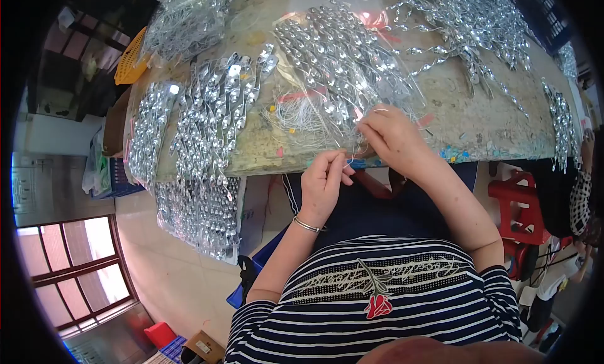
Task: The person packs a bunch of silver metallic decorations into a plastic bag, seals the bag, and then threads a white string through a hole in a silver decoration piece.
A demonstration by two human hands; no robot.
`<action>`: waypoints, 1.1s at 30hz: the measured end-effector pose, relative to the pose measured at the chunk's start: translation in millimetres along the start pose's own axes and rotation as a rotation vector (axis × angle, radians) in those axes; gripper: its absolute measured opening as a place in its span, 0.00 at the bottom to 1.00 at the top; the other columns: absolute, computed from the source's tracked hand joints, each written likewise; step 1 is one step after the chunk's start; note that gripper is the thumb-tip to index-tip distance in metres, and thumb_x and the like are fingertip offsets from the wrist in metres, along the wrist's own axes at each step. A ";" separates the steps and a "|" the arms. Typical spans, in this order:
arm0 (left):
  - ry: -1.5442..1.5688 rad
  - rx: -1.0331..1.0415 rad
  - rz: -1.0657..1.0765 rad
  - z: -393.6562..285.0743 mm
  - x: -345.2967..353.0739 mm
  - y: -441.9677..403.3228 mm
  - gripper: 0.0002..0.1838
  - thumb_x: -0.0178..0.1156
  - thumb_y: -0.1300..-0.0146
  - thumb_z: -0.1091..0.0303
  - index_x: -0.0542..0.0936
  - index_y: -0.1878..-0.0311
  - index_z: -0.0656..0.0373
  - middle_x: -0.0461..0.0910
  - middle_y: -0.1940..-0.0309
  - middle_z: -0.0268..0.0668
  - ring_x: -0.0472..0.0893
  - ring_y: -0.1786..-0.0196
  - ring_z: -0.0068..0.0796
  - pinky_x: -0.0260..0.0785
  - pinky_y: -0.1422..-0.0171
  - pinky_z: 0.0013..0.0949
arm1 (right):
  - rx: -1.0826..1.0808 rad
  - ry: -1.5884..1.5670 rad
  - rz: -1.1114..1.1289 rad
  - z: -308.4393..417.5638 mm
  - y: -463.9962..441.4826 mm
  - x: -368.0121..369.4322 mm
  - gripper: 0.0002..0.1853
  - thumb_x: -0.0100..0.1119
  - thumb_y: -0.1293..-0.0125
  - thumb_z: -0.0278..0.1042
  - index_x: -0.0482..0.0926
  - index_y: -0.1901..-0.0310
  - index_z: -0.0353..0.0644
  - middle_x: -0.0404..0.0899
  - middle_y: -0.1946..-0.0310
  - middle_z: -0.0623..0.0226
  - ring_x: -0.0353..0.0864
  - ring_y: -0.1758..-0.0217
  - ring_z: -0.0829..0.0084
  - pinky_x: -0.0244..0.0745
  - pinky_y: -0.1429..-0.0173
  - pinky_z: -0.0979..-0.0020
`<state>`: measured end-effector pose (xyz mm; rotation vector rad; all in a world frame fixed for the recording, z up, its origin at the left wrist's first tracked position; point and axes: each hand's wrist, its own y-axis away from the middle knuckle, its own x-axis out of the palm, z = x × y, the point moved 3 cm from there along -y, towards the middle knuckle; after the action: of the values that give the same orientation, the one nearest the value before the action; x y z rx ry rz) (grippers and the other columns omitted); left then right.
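At the near edge of the surface, both hands are narrow: the left hand pinches a fine thread, while the right hand closes on something too small to tell, against the near end of the middle silver spirals. Tangled clear line lies just left of them. More spirals crowd left and far right; a yellow basket stands far left, a red stool near right.

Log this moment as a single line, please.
left hand: pinching thin strand | right hand: at silver spirals, grip unclear | nearby: tangled clear line | table: more spirals overhanging edge
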<state>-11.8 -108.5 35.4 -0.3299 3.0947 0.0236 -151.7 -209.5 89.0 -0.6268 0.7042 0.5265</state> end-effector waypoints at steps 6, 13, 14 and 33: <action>-0.019 0.021 -0.004 0.7 -2.5 -0.7 0.09 0.50 0.31 0.71 0.75 0.53 0.65 0.79 0.73 0.37 0.77 0.75 0.19 0.70 0.68 0.20 | 0.277 -0.167 -0.063 2.2 -11.1 -1.9 0.12 0.55 0.38 0.34 0.73 0.57 0.36 0.75 0.69 0.54 0.75 0.65 0.52 0.70 0.61 0.57; -0.017 0.040 0.017 -1.3 -1.0 -3.3 0.09 0.49 0.30 0.71 0.74 0.54 0.66 0.79 0.73 0.38 0.77 0.75 0.20 0.70 0.68 0.20 | 0.153 0.044 -0.128 -25.3 -25.9 7.0 0.18 0.52 0.34 0.37 0.70 0.48 0.34 0.74 0.70 0.59 0.74 0.71 0.70 0.70 0.64 0.69; -0.008 0.035 0.018 -1.2 -1.7 -3.4 0.08 0.49 0.30 0.71 0.74 0.55 0.66 0.79 0.73 0.38 0.77 0.75 0.20 0.70 0.68 0.21 | 0.173 0.012 -0.140 -25.6 -28.1 6.8 0.18 0.51 0.33 0.38 0.70 0.48 0.34 0.74 0.71 0.61 0.73 0.72 0.73 0.69 0.65 0.70; 0.024 0.031 0.017 2.0 0.2 -0.4 0.09 0.48 0.30 0.70 0.74 0.55 0.65 0.78 0.73 0.36 0.77 0.75 0.18 0.70 0.69 0.20 | 0.100 -0.193 0.013 14.0 0.2 20.3 0.18 0.48 0.32 0.36 0.71 0.46 0.35 0.78 0.66 0.46 0.80 0.62 0.53 0.73 0.58 0.60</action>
<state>-11.9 -108.9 33.4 -0.3045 3.1177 -0.0287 -132.7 -195.1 82.6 -0.4714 0.5493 0.5528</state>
